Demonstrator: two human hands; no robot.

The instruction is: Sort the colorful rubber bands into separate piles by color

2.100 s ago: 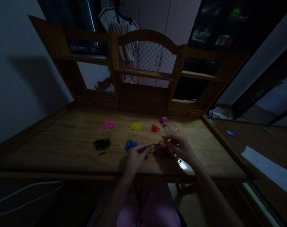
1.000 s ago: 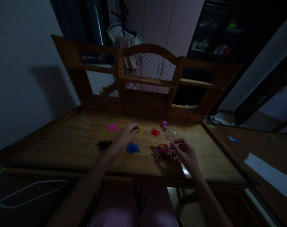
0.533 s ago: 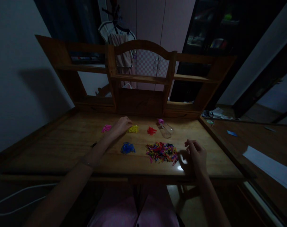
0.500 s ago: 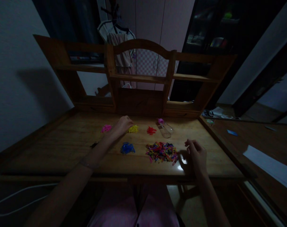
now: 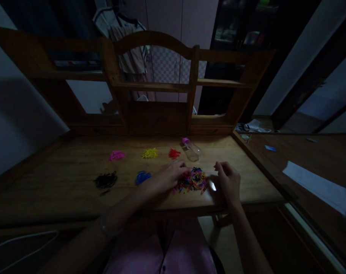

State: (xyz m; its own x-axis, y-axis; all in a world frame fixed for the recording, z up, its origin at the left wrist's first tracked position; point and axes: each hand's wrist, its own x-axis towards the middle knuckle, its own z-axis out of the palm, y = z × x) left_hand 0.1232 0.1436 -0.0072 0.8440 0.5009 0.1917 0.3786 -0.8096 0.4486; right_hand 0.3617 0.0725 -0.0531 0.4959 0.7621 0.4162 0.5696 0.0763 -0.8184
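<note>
A mixed pile of small coloured bands (image 5: 194,179) lies on the wooden desk (image 5: 61,182) near its front edge. My left hand (image 5: 173,175) rests on the pile's left side, fingers curled onto the bands. My right hand (image 5: 227,180) hovers just right of the pile, fingers loosely curled; what they hold, if anything, is too dark to see. Sorted heaps lie to the left and behind: pink (image 5: 116,155), yellow (image 5: 149,153), red (image 5: 173,153), black (image 5: 105,180) and blue (image 5: 142,177).
A clear plastic bottle with a pink cap (image 5: 191,148) lies on its side behind the mixed pile. A wooden hutch with shelves (image 5: 153,85) stands at the back of the desk. A second table with papers (image 5: 315,184) adjoins on the right. The room is dim.
My left hand has come back from the yellow heap to the mixed pile. My right hand has stayed by the pile's right side. The camera has shifted slightly right.
</note>
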